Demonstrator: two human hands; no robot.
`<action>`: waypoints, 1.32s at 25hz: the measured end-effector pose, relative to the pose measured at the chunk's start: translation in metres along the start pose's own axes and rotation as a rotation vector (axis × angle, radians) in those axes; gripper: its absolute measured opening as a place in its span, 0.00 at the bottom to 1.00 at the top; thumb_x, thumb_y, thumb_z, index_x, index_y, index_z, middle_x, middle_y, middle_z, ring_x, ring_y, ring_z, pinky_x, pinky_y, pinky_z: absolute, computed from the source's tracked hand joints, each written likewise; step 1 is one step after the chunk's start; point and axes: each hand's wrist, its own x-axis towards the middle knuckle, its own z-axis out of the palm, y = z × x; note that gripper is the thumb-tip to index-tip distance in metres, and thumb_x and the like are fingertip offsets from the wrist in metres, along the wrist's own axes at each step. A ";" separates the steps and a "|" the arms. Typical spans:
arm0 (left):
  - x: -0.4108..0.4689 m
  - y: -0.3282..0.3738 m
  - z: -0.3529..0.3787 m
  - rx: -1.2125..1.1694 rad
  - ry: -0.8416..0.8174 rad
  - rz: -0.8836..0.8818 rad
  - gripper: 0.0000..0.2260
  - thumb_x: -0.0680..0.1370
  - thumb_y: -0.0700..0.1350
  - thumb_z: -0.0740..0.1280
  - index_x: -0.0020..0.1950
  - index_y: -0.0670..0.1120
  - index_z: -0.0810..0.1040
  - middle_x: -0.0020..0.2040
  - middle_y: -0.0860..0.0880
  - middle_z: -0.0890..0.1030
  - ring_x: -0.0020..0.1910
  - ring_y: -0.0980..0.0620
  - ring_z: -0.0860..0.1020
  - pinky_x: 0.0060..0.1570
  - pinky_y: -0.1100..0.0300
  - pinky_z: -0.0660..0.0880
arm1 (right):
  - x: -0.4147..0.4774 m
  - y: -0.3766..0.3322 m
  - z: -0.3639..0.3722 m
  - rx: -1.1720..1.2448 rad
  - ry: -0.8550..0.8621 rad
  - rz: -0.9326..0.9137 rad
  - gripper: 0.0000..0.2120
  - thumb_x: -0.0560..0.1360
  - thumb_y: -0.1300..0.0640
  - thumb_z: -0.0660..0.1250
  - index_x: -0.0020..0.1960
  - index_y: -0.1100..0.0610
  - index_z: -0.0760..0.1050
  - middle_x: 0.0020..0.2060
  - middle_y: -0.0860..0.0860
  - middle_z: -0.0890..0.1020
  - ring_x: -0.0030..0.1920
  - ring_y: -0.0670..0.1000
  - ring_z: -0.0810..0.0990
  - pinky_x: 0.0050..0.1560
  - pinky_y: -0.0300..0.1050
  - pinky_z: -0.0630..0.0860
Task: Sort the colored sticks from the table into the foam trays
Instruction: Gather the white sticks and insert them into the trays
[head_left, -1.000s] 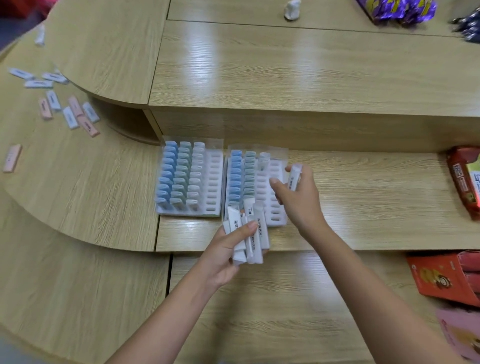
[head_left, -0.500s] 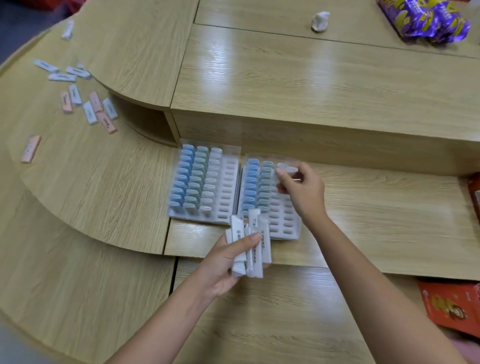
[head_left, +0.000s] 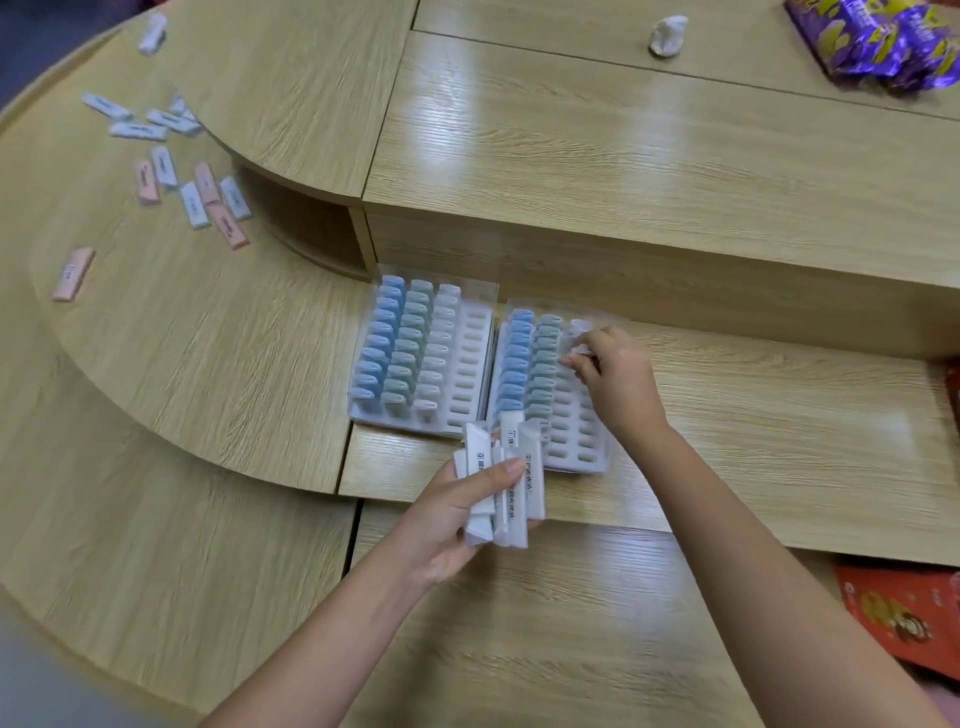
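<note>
Approach from the far side is blocked: the left tray (head_left: 470, 364) and right tray (head_left: 576, 441) stand just beside each other against the wall of the raised tier (head_left: 675, 270), leaving no gap for a hand. The left hand (head_left: 457, 519), gripping a bundle (head_left: 519, 483) of white sticks, overhangs the right tray's near edge. The right hand (head_left: 618, 384), pinching a stick (head_left: 574, 358), covers its far right rows. Bare table (head_left: 779, 415) lies open right of the right tray. Left of the left tray it is open up to the loose sticks (head_left: 192, 192).
</note>
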 end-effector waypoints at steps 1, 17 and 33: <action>0.000 0.000 0.001 0.004 0.002 -0.003 0.14 0.68 0.39 0.69 0.54 0.43 0.77 0.39 0.45 0.82 0.38 0.49 0.82 0.36 0.54 0.81 | -0.001 0.000 0.002 -0.016 -0.035 -0.027 0.08 0.78 0.60 0.64 0.51 0.65 0.76 0.45 0.57 0.75 0.43 0.52 0.73 0.40 0.37 0.61; 0.001 0.002 0.006 0.054 0.028 -0.011 0.13 0.67 0.39 0.70 0.51 0.44 0.77 0.39 0.46 0.84 0.38 0.49 0.83 0.40 0.51 0.80 | -0.011 0.007 0.005 -0.230 0.176 -0.220 0.06 0.71 0.70 0.65 0.43 0.61 0.71 0.29 0.54 0.73 0.27 0.56 0.70 0.23 0.43 0.63; -0.002 -0.001 0.023 0.063 -0.029 -0.004 0.08 0.68 0.40 0.69 0.44 0.48 0.84 0.41 0.46 0.84 0.38 0.51 0.82 0.32 0.56 0.79 | -0.074 -0.027 -0.057 0.844 -0.574 0.034 0.18 0.72 0.72 0.66 0.60 0.60 0.76 0.58 0.54 0.78 0.53 0.58 0.76 0.57 0.49 0.76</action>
